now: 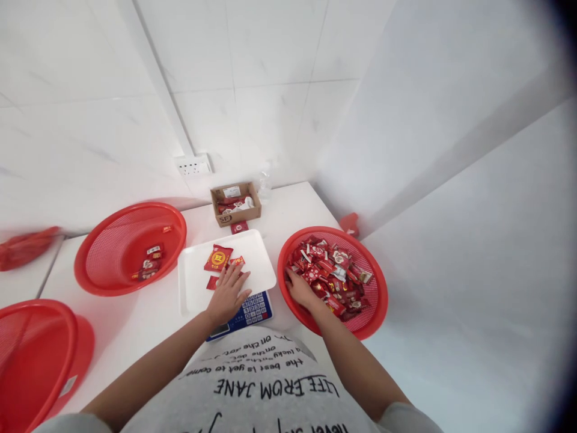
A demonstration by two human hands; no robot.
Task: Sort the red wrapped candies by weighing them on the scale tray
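Observation:
My left hand (pixel 226 294) lies palm down with its fingers spread over the white tray (pixel 193 294). Its fingertips rest on or just over small red snack packets, and part of these is hidden beneath the hand. Beyond the fingers lies a larger red packet with a yellow round emblem (pixel 219 258). The tray sits on a blue digital scale (pixel 252 311) with a keypad. My right hand (pixel 299 287) reaches into the left side of a red mesh basket (pixel 381 288) filled with red wrapped snacks (pixel 336 270). Its fingertips are hidden, so their grip does not show.
A small cardboard box (pixel 237 218) holding red packets stands near the wall, with a red packet (pixel 239 227) before it. To the left, a red basket (pixel 130 210) holds several packets. Another red basket (pixel 67 337) is nearer. A wall socket (pixel 193 164) is behind.

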